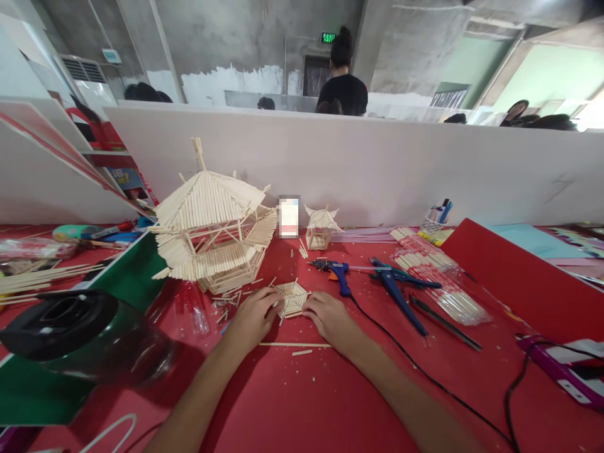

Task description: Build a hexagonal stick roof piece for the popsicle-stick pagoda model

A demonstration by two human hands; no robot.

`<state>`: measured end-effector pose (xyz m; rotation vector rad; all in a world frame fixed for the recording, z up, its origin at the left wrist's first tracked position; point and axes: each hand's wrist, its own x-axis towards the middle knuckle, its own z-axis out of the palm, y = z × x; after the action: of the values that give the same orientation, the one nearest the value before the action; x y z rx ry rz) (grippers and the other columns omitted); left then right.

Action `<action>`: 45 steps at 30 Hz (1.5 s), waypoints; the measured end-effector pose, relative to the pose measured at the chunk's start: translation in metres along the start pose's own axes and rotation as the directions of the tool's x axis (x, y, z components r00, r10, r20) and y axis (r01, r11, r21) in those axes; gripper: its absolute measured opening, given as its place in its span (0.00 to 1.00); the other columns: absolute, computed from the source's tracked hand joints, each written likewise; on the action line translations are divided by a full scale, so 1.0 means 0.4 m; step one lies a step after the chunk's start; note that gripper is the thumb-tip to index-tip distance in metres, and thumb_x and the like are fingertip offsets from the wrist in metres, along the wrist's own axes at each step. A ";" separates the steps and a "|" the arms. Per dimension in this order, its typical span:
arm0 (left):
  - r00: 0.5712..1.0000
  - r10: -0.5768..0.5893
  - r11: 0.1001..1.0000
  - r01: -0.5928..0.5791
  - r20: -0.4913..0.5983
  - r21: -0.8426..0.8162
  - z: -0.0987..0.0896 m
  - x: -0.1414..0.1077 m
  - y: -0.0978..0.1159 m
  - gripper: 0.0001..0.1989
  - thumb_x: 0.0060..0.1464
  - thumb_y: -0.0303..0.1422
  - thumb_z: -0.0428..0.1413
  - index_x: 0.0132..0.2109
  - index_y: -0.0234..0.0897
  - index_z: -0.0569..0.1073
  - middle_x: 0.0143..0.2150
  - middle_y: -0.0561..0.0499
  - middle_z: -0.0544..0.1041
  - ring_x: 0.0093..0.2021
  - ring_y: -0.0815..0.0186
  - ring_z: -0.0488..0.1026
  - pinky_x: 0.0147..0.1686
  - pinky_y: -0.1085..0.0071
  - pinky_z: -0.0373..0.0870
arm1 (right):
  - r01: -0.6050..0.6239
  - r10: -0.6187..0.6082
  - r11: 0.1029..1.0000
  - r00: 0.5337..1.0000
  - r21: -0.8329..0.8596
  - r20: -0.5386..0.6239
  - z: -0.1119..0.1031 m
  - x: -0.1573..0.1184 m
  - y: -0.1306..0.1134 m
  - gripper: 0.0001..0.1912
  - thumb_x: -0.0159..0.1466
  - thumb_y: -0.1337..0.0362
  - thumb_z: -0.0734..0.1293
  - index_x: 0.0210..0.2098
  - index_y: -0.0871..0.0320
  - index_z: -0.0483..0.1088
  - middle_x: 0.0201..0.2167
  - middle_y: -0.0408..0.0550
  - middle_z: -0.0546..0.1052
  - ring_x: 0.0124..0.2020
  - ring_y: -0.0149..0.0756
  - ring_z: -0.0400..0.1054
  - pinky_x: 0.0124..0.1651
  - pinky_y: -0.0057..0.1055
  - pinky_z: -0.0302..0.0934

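A small web-like hexagonal panel of thin wooden sticks (293,299) lies on the red tabletop in front of me. My left hand (256,313) grips its left edge with curled fingers, the fingertips over the sticks. At the opposite edge, my right hand (326,316) has its thumb and fingers closed on the panel's right corner. A long single stick (295,344) lies just below the panel, with a short stick piece (302,353) beneath it. Cut stick bits (226,308) are scattered left of my left hand.
A large stick pavilion (212,226) stands behind left, a small stick pavilion (321,228) behind. To the right lie a blue glue gun (338,274) with its cord, blue cutters (399,296), a dark slim tool (446,322) and bagged sticks (438,280). A dark bottle (94,340) is at left.
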<state>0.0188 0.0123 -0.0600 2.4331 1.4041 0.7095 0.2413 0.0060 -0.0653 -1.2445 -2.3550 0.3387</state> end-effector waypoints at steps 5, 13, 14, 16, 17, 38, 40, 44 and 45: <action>1.000 0.005 1.000 -0.005 -0.009 0.000 -0.001 0.001 0.000 0.14 0.62 0.28 0.54 0.53 0.44 0.76 0.51 0.48 0.76 0.49 0.62 0.75 0.50 0.66 0.72 | 0.007 -0.008 1.000 1.000 -0.018 -0.010 0.002 0.002 -0.003 0.06 0.67 0.70 0.65 0.36 0.58 0.75 0.37 0.48 0.76 0.40 0.37 0.69 0.44 0.31 0.62; 1.000 -0.026 1.000 0.026 0.017 0.005 -0.003 0.005 0.006 0.12 0.62 0.28 0.54 0.50 0.43 0.77 0.48 0.48 0.77 0.47 0.62 0.75 0.49 0.67 0.71 | 0.029 -0.030 0.999 0.999 -0.026 -0.014 0.006 0.002 -0.003 0.06 0.67 0.70 0.66 0.36 0.58 0.75 0.36 0.48 0.76 0.39 0.37 0.69 0.43 0.30 0.62; 0.999 -0.033 0.999 0.033 0.023 0.003 -0.005 0.006 0.008 0.12 0.62 0.28 0.54 0.50 0.42 0.77 0.48 0.48 0.77 0.47 0.62 0.75 0.48 0.67 0.71 | 0.032 -0.032 0.999 0.999 -0.026 -0.017 0.008 0.002 -0.002 0.06 0.67 0.70 0.66 0.36 0.58 0.75 0.35 0.48 0.76 0.39 0.37 0.69 0.43 0.30 0.62; 0.999 -0.041 0.999 0.041 0.028 -0.002 -0.007 0.006 0.011 0.12 0.62 0.28 0.54 0.50 0.42 0.77 0.48 0.48 0.77 0.47 0.62 0.75 0.48 0.68 0.70 | 0.032 -0.033 0.999 0.999 -0.022 -0.030 0.011 0.002 0.000 0.05 0.66 0.70 0.66 0.36 0.58 0.75 0.35 0.48 0.76 0.38 0.37 0.69 0.42 0.30 0.62; 0.999 -0.042 0.999 0.042 0.030 -0.003 -0.009 0.006 0.013 0.12 0.62 0.28 0.54 0.50 0.42 0.77 0.48 0.49 0.77 0.47 0.63 0.75 0.48 0.68 0.70 | 0.033 -0.033 0.999 0.999 -0.018 -0.039 0.013 0.002 0.001 0.05 0.66 0.70 0.67 0.35 0.57 0.75 0.35 0.48 0.76 0.38 0.37 0.70 0.42 0.30 0.62; 0.980 -0.189 0.916 0.151 0.067 0.371 -0.007 -0.004 0.121 0.14 0.62 0.38 0.52 0.51 0.36 0.70 0.54 0.41 0.72 0.52 0.50 0.68 0.50 0.56 0.65 | -0.047 0.061 0.989 0.994 0.142 -0.093 -0.013 -0.009 0.019 0.03 0.62 0.71 0.68 0.33 0.57 0.73 0.33 0.46 0.76 0.35 0.34 0.69 0.40 0.29 0.60; 0.978 -0.197 0.910 0.157 0.066 0.384 -0.005 -0.002 0.122 0.14 0.62 0.37 0.51 0.51 0.36 0.70 0.54 0.42 0.72 0.52 0.50 0.68 0.50 0.56 0.65 | -0.044 0.056 0.990 0.995 0.137 -0.088 -0.008 -0.007 0.011 0.04 0.62 0.72 0.69 0.33 0.57 0.73 0.32 0.46 0.76 0.35 0.34 0.69 0.40 0.29 0.60; 0.978 -0.199 0.910 0.160 0.063 0.381 -0.003 0.001 0.120 0.12 0.62 0.37 0.51 0.50 0.37 0.70 0.53 0.42 0.72 0.52 0.51 0.68 0.49 0.57 0.65 | -0.059 0.070 0.990 0.994 0.130 -0.079 -0.008 -0.006 0.003 0.05 0.62 0.73 0.68 0.33 0.57 0.73 0.31 0.45 0.76 0.34 0.33 0.69 0.39 0.28 0.60; 0.979 -0.194 0.913 0.157 0.061 0.376 -0.003 0.001 0.119 0.12 0.62 0.37 0.51 0.50 0.37 0.70 0.53 0.42 0.72 0.52 0.51 0.68 0.49 0.57 0.65 | -0.063 0.074 0.990 0.994 0.130 -0.078 -0.009 -0.006 0.003 0.05 0.62 0.73 0.68 0.33 0.57 0.73 0.31 0.44 0.76 0.34 0.33 0.69 0.39 0.28 0.60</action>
<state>0.0536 -0.0116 -0.0380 2.5192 1.8275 0.2982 0.2451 0.0045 -0.0635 -1.2563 -2.1893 0.4437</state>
